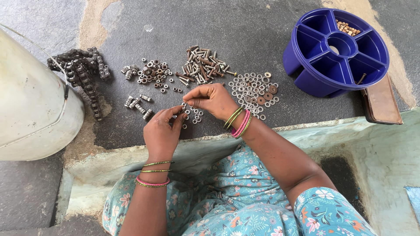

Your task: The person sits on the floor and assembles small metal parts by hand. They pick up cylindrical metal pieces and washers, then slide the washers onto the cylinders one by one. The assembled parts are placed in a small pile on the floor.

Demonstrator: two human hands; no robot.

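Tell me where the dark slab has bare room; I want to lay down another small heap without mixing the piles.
Bare slab lies between the washers and the blue tray, and beyond the bolts towards the far edge. It is crowded from the chain across the nuts to the washers, and around both hands.

a dark grey stone surface point(245, 30) carries sorted hardware: a coiled roller chain point(81, 72) at ten o'clock, a heap of nuts point(151, 74) just right of it, a pile of bolts point(202, 65) at twelve, and a spread of washers point(256, 89) at one. a few short threaded pieces point(138, 104) lie below the nuts, near the middle. at two o'clock stands a blue round divided tray point(319, 76), with a brown flat case point(383, 102) touching its lower right side.
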